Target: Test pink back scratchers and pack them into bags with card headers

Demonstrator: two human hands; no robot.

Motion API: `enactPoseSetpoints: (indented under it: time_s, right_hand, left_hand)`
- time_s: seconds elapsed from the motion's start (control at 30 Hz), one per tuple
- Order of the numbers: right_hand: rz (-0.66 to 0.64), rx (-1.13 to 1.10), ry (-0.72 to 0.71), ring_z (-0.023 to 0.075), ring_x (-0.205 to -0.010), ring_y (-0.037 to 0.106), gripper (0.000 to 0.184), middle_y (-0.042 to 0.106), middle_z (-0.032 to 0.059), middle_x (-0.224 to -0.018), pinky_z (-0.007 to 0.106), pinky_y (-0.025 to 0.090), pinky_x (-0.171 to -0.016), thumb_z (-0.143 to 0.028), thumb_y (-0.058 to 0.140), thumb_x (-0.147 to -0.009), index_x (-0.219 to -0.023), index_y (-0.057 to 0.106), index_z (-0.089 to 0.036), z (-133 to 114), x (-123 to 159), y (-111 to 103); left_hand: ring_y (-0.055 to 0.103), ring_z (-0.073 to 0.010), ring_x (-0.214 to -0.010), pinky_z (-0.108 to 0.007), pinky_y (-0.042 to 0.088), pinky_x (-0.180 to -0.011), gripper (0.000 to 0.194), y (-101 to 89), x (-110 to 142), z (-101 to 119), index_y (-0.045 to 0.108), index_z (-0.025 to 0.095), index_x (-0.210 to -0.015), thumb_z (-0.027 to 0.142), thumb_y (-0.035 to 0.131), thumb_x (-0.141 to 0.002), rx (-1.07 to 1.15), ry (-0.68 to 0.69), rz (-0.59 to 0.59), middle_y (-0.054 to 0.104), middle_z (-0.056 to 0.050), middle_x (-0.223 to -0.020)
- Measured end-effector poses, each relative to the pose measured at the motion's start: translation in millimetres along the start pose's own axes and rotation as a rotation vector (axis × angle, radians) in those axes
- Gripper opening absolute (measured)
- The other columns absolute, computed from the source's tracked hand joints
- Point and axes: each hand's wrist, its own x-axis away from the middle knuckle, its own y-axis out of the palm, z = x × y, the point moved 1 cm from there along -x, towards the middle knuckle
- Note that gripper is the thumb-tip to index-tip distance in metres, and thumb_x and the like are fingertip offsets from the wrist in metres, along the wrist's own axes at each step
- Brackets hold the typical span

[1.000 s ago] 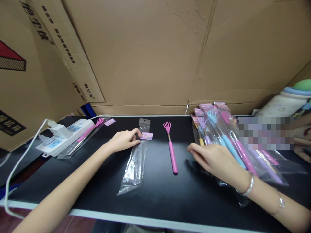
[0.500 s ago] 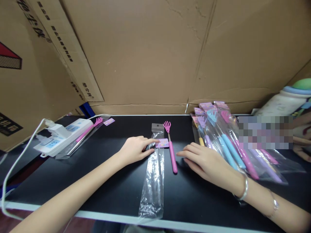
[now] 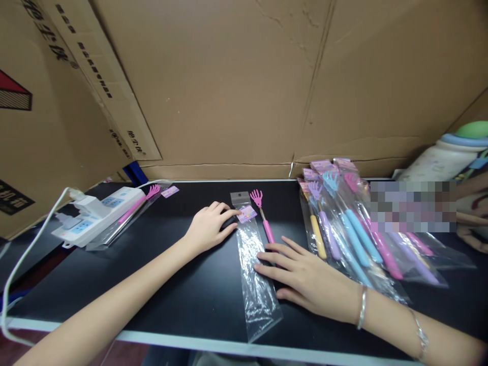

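A flat clear plastic bag (image 3: 259, 305) lies on the black table in front of me, with a small purple-pink card (image 3: 247, 214) near its top end. Beside the bag, on its right, rests a pink back scratcher (image 3: 268, 231), claw end away from me. My left hand (image 3: 208, 226) is open, its index fingertip touching the card's left edge. Spread over the lower handle of the scratcher and the bag's right side is my right hand (image 3: 305, 277), fingers apart and hiding part of the handle. Whether the card is inside the bag I cannot tell.
To the right lies a pile of bagged back scratchers (image 3: 356, 236) in several colours. A white power strip (image 3: 118, 203) and another bagged pink scratcher (image 3: 131, 211) are at left. Cardboard (image 3: 229, 91) walls the back. A bottle (image 3: 434, 160) and another person's hand (image 3: 475, 231) are at far right.
My right hand has moved left and nearer, its fingers now spread over the scratcher's handle and the bag. The bag has turned, its near end swinging right; the card and scratcher have tilted.
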Motion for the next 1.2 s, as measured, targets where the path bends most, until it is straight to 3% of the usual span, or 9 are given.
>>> enactPoseSetpoints:
  time_s: [0.3,0.47,0.7,0.8,1.03,1.2]
  right_hand:
    - [0.015,0.042,0.006,0.0213,-0.122,0.043,0.046,0.054,0.0029,-0.128,0.050,0.030,-0.105,-0.036,0.049,-0.089,-0.134,0.043,-0.030,0,1,1]
    - [0.039,0.091,0.011,0.0218,-0.121,0.044,0.045,0.055,0.0028,-0.126,0.052,0.031,-0.104,-0.036,0.049,-0.089,-0.134,0.043,-0.031,-1,1,0]
    - [0.077,0.138,0.037,0.0227,-0.119,0.046,0.045,0.057,0.0046,-0.123,0.051,0.033,-0.103,-0.036,0.050,-0.088,-0.133,0.045,-0.028,3,2,2]
    - [0.069,0.131,0.046,0.0225,-0.120,0.045,0.044,0.056,0.0040,-0.123,0.051,0.033,-0.103,-0.037,0.048,-0.089,-0.132,0.045,-0.028,4,1,3]
    - [0.019,0.079,0.050,0.0218,-0.122,0.042,0.043,0.053,0.0046,-0.128,0.048,0.031,-0.104,-0.036,0.046,-0.090,-0.133,0.044,-0.028,5,1,3]
    - [-0.001,0.039,0.011,0.0212,-0.123,0.041,0.042,0.051,0.0056,-0.129,0.046,0.029,-0.106,-0.034,0.045,-0.091,-0.133,0.044,-0.027,5,1,2]
  left_hand:
    - [0.046,-0.0249,-0.113,-0.039,0.040,-0.087,0.027,-5.4,1,0,0.061,0.024,-0.104,0.039,0.046,-0.088,-0.029,0.020,0.055,0.058,-0.005,-0.119]
    - [0.050,-0.0245,-0.107,-0.038,0.040,-0.084,0.026,-9.7,2,-1,0.061,0.021,-0.090,0.042,0.046,-0.086,-0.066,-0.045,0.053,0.062,-0.006,-0.112]
    - [0.052,-0.0258,-0.103,-0.037,0.041,-0.079,0.034,-13.2,3,-21,0.060,0.020,-0.085,0.050,0.043,-0.087,-0.149,-0.183,-0.013,0.064,-0.006,-0.106]
    - [0.049,-0.0271,-0.110,-0.039,0.041,-0.085,0.033,-12.7,3,-22,0.061,0.020,-0.092,0.048,0.044,-0.087,-0.138,-0.174,0.009,0.062,-0.008,-0.112]
    - [0.034,-0.0246,-0.130,-0.042,0.031,-0.106,0.044,3.6,1,2,0.045,0.023,-0.129,0.042,0.043,-0.090,0.052,0.061,0.033,0.046,-0.006,-0.138]
    - [0.027,-0.0242,-0.135,-0.042,0.027,-0.110,0.055,13.1,-2,-3,0.036,0.021,-0.138,0.049,0.039,-0.090,0.072,0.071,-0.015,0.037,-0.006,-0.145]
